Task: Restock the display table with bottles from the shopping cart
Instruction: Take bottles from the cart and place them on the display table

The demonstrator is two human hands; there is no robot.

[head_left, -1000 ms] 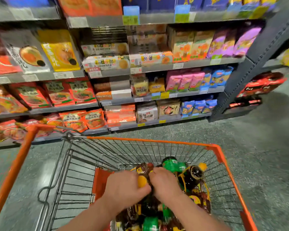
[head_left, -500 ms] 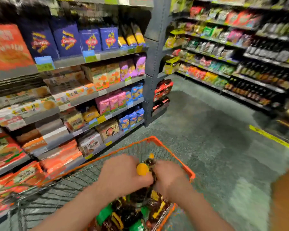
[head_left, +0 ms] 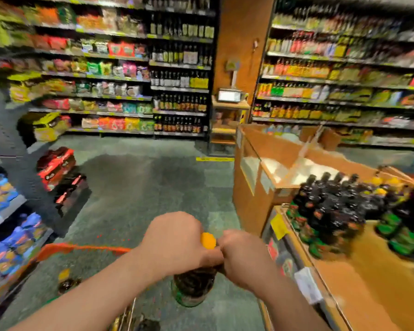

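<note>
My left hand and my right hand both grip the neck of a dark bottle with a yellow cap and green label, held upright over the floor. The orange rim of the shopping cart shows at lower left, with another bottle inside it. To the right stands the brown display table, carrying a cluster of dark bottles with green labels. The view is blurred by motion.
A tall open cardboard box stands behind the display table. Snack shelves line the left and bottle shelves the back. A scale stand sits by an orange pillar. The grey floor lies ahead.
My view has swung right from the snack shelves to the display table. Both hands have lifted the yellow-capped bottle out of the cart and carried it rightward.
</note>
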